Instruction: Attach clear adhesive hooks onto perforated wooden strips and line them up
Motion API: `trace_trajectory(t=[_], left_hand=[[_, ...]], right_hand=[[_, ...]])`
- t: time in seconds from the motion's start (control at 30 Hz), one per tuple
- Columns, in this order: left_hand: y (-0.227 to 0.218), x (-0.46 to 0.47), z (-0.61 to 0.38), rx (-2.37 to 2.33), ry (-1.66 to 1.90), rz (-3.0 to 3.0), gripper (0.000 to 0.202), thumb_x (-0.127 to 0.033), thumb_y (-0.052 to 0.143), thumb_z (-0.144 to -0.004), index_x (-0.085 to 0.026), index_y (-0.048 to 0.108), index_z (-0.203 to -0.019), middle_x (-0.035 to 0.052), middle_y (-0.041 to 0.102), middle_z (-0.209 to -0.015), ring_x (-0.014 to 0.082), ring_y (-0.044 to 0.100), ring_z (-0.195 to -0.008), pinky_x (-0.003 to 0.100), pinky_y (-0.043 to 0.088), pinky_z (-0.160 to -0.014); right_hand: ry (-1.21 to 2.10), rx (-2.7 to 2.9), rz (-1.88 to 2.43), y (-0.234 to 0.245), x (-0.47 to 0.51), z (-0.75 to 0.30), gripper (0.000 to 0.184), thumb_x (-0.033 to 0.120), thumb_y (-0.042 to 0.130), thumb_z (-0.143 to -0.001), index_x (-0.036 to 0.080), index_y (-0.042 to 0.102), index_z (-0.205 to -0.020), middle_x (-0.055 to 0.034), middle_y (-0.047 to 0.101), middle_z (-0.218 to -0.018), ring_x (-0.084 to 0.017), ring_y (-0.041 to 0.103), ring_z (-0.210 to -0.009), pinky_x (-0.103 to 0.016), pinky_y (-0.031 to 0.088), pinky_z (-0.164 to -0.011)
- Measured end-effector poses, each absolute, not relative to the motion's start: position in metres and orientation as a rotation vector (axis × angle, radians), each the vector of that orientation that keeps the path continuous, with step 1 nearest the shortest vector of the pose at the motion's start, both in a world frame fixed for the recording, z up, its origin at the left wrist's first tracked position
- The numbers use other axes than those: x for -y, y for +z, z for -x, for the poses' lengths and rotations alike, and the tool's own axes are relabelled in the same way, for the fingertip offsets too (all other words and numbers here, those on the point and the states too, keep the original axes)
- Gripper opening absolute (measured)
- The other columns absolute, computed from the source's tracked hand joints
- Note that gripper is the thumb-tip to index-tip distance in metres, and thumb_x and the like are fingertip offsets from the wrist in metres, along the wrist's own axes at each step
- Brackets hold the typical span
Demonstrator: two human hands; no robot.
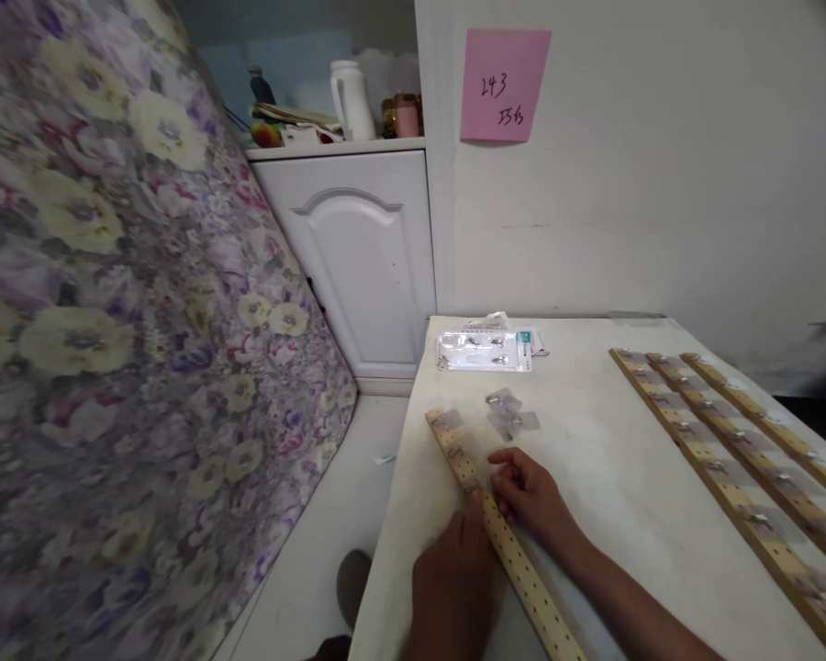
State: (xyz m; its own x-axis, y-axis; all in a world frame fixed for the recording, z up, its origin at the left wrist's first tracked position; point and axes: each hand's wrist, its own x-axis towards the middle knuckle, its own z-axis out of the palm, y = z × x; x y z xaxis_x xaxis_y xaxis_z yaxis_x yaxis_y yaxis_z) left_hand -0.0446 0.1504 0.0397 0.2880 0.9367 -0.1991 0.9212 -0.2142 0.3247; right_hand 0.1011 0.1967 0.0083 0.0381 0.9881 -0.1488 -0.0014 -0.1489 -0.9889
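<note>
As our left hand (454, 569) rests a fingertip on the perforated strip (523, 569) near the left edge of the tabletop (578, 395), grip unclear, and our right hand (523, 487) half-curls alongside, contents hidden, we should keep the clip (472, 483) square

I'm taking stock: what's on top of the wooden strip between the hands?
Small clear pieces sit on the wooden strip at its far end. The left hand hides whatever lies beneath it.

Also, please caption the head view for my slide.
Left hand on a perforated strip, right hand beside it, three more strips to the right.
</note>
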Motion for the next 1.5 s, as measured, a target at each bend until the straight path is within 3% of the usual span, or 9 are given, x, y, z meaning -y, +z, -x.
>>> trace_trajectory(t=[0.7,1.5], left_hand=[[0.0431,-0.1518,0.0404,-1.705,0.091,-2.130,0.048,-0.020,0.032,-0.088,-0.024,0.037,-0.136,0.0110,0.061,-0.111,0.0244,0.062,-0.092,0.031,0.047,-0.072],[0.0483,-0.1524,0.0383,-1.707,-0.112,-2.203,0.050,-0.018,0.028,-0.090,-0.023,0.028,-0.140,0.0110,0.059,-0.113,0.0240,0.062,-0.096,0.033,0.049,-0.073]], right_hand=[[1.236,1.135,1.350,0.0056,-0.1972,-0.1018,0.019,0.029,0.054,-0.077,0.022,0.053,-0.094,0.0090,0.048,-0.058,-0.011,0.054,-0.045,-0.022,0.043,-0.041],[1.254,1.128,1.374,0.0125,-0.1963,-0.1013,0.020,0.029,0.053,-0.076,0.021,0.051,-0.094,0.0098,0.048,-0.058,-0.009,0.052,-0.042,-0.021,0.043,-0.041]])
